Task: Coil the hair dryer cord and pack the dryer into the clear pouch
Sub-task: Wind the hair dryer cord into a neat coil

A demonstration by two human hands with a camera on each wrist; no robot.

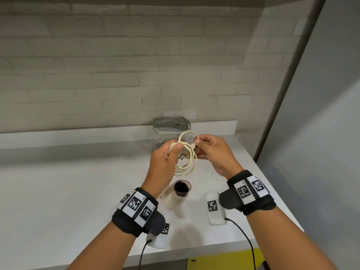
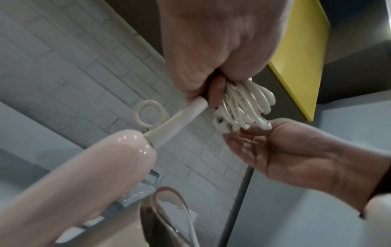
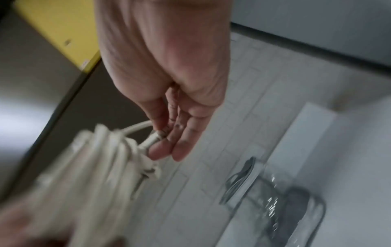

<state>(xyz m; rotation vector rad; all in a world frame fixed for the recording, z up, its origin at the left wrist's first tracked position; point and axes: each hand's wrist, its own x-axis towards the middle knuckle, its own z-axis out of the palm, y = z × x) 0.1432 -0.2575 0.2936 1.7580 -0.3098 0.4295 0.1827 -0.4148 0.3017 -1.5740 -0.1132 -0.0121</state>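
Note:
My left hand [image 1: 173,151] grips a bundle of cream cord [image 1: 185,162] wound into several loops above the counter. One smaller loop stands up from the top of the bundle. My right hand [image 1: 197,145] pinches the cord's end stretch [image 3: 150,140] just behind the plug [image 3: 146,173], whose metal prongs point down. The hair dryer [image 1: 181,190] lies on the counter below my hands, its dark nozzle facing up. Its pale pink handle [image 2: 84,175] and hanging ring [image 2: 148,113] fill the left wrist view. The clear pouch [image 1: 171,129], with grey zip trim, stands behind the hands near the wall.
White marker blocks [image 1: 215,208] [image 1: 157,238] with black cables lie on the white counter [image 1: 58,191] near its front edge. A yellow drawer front [image 1: 224,258] shows below that edge. A brick wall is behind, a grey panel [image 1: 321,114] to the right.

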